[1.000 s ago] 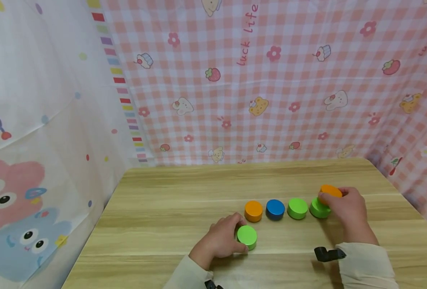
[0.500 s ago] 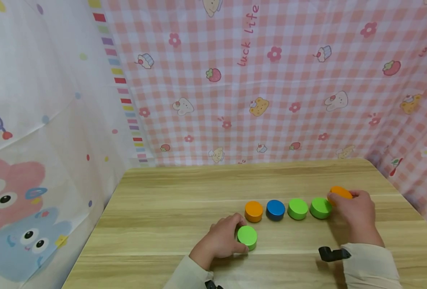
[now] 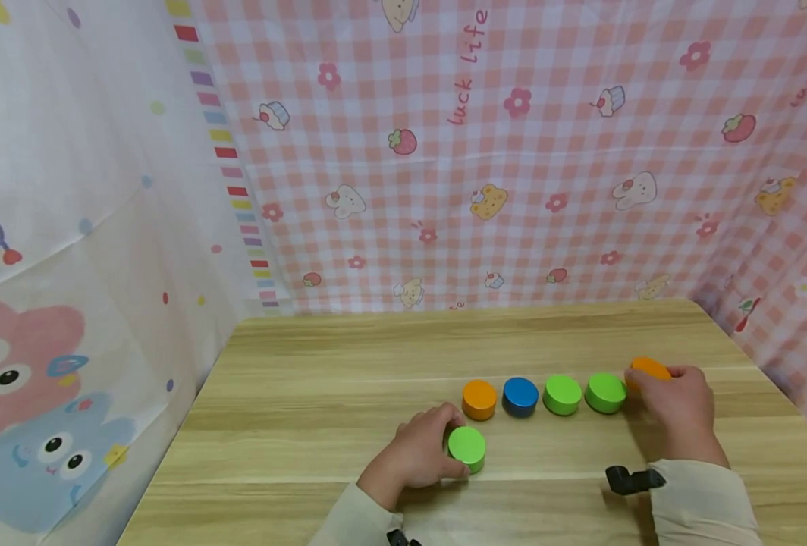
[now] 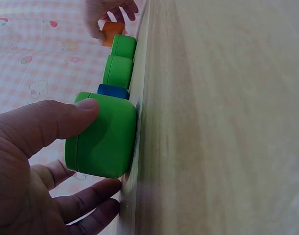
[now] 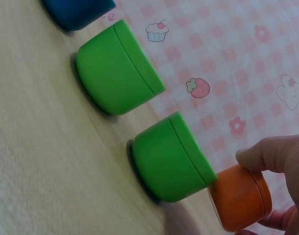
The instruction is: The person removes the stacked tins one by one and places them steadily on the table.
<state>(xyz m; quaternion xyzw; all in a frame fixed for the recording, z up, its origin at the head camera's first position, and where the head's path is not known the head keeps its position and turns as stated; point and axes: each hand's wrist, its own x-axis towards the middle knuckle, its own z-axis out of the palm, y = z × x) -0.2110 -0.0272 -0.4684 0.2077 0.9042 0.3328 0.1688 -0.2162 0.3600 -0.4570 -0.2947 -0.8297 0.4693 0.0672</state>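
Note:
My right hand (image 3: 679, 406) pinches a squat orange cylinder (image 3: 651, 368) between thumb and fingers, close over the table at the right end of a row. In the right wrist view this orange cylinder (image 5: 240, 198) has a seam near its top and overlaps the green cylinder (image 5: 171, 161) beside it. My left hand (image 3: 419, 449) holds another green cylinder (image 3: 467, 447) in front of the row, thumb on its near side and fingers round the back. In the left wrist view this green cylinder (image 4: 108, 139) stands upright on the table.
From left to right, the row has an orange cylinder (image 3: 479, 399), a blue cylinder (image 3: 520, 396) and two green ones, the left green cylinder (image 3: 563, 394) slightly apart from its neighbour. The wooden table (image 3: 294, 425) ends at a pink checked cloth (image 3: 376, 167) behind.
My right hand has carried the orange cylinder rightward and down, from over the rightmost green cylinder to the space beside it. My left hand and the green cylinder have stayed still.

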